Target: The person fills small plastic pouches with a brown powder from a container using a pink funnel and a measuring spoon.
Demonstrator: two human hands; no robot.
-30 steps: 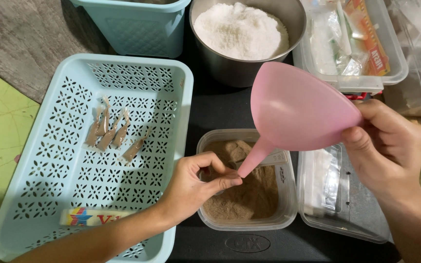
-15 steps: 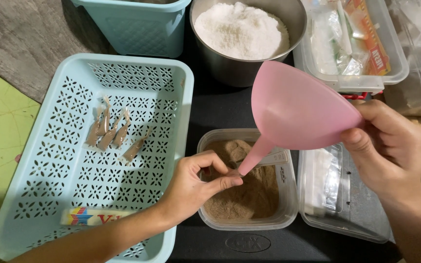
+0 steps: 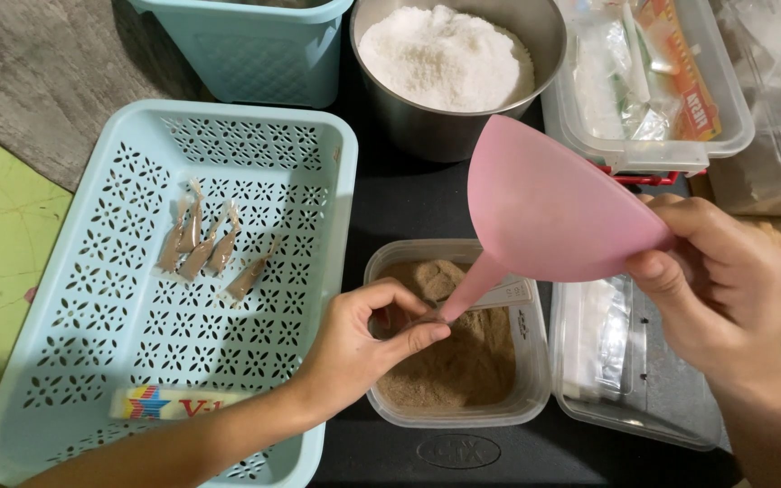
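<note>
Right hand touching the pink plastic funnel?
Touching. Head view: the right hand has fingers wrapped over the rim of the pink plastic funnel.

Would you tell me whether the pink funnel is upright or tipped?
Tipped: the funnel leans, spout pointing down-left over the brown powder tub.

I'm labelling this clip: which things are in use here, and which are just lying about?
In use: pink funnel in the right hand; left hand at its spout; tub of brown powder.

Lying about: basket of filled sachets; pot of white powder; clear bins.
</note>
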